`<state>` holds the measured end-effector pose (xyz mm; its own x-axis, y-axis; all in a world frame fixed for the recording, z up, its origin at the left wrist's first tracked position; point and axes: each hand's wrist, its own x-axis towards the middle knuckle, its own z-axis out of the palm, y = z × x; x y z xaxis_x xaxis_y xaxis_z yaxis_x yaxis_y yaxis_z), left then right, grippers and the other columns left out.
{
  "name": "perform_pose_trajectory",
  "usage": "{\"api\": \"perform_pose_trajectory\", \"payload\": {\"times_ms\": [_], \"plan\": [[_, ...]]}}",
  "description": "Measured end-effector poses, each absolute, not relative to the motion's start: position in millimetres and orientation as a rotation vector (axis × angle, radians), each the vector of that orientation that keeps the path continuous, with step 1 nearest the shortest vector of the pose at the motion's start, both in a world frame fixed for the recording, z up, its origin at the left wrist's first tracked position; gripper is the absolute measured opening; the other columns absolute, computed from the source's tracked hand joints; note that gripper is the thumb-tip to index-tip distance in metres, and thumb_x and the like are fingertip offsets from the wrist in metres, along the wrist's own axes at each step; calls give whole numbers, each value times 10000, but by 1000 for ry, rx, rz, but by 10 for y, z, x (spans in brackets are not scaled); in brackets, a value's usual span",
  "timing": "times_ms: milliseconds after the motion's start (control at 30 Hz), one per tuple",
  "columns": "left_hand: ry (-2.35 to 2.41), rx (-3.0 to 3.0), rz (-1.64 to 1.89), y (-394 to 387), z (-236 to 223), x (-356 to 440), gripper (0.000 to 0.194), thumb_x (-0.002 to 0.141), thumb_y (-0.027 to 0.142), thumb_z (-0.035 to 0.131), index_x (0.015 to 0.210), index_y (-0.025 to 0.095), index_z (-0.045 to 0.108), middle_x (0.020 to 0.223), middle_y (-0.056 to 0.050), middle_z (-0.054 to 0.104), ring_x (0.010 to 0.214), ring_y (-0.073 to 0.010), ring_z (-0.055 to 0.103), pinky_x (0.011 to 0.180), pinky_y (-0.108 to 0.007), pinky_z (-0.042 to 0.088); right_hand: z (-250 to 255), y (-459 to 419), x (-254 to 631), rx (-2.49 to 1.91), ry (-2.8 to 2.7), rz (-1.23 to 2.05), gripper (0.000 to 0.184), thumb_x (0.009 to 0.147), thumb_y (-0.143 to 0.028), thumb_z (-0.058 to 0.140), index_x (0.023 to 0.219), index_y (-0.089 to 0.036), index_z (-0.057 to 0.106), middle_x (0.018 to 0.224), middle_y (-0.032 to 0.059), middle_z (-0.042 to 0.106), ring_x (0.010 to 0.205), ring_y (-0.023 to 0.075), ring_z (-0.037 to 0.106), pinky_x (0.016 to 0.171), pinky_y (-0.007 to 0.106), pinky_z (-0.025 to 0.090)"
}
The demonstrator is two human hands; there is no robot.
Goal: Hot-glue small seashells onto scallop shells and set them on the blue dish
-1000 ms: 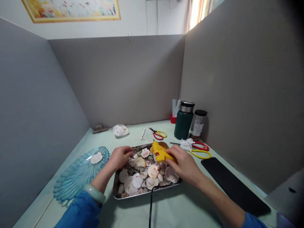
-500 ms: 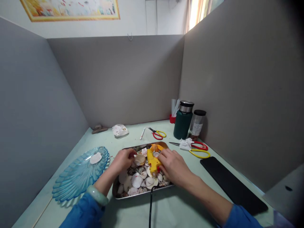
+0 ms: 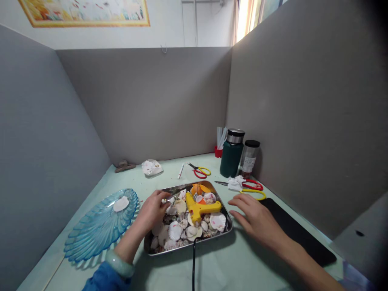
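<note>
A metal tray [image 3: 147, 243] full of seashells lies in the middle of the table, its long side slightly tilted. Across the shells rests a yellow hot glue gun [image 3: 200, 209], its black cord running over the near rim. At the tray's left edge my left hand [image 3: 154, 209] has its fingers closed together by the shells; a small whitish bit shows at the fingertips, too small to name. My right hand [image 3: 257, 218] hovers to the right of the tray with fingers apart, holding nothing. Around the glue gun are scallop shells [image 3: 175, 230] and an orange shell [image 3: 196, 189].
A blue glass shell-shaped dish [image 3: 91, 234] with a white piece stands left. Behind lie a crumpled white packet [image 3: 152, 167], a white stick [image 3: 180, 171] and small scissors [image 3: 200, 170]. Larger scissors [image 3: 254, 190], a green flask [image 3: 232, 155], a jar [image 3: 250, 157] and a black pad [image 3: 291, 226] are right.
My right hand has let go of the glue gun and moved right, off the tray. The glue gun now lies on the shells. My left hand has shifted slightly left.
</note>
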<state>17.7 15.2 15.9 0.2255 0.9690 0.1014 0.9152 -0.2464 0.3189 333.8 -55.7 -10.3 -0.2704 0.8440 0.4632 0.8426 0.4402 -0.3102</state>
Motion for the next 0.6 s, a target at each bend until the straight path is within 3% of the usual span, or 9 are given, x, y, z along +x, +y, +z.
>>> {"api": "perform_pose_trajectory", "payload": {"times_ms": [167,333,600], "plan": [[1759,2430,275,55,172,273,161,807,291,527,831,220,670,917,-70,673,832,-223,629,683,-284,411,-176,-775,3876,-1614,-1973,-112,196,889,-293,481,967,-223,647,1017,88,633,926,241,584,789,376,472],[1769,2573,-9,10,206,323,349,878,407,381,712,217,621,787,-79,698,725,-249,636,563,-292,344,-117,-946,4162,-2045,-1788,-197,231,888,-300,490,1001,-165,641,1008,120,644,956,269,580,797,386,456],[1682,2482,97,-116,209,177,358,875,421,366,733,239,640,723,-28,698,672,-204,640,579,-252,388,-339,-917,4191,-2358,-1739,19,566,760,-492,615,1196,-141,536,1049,172,614,997,331,555,785,416,408]]}}
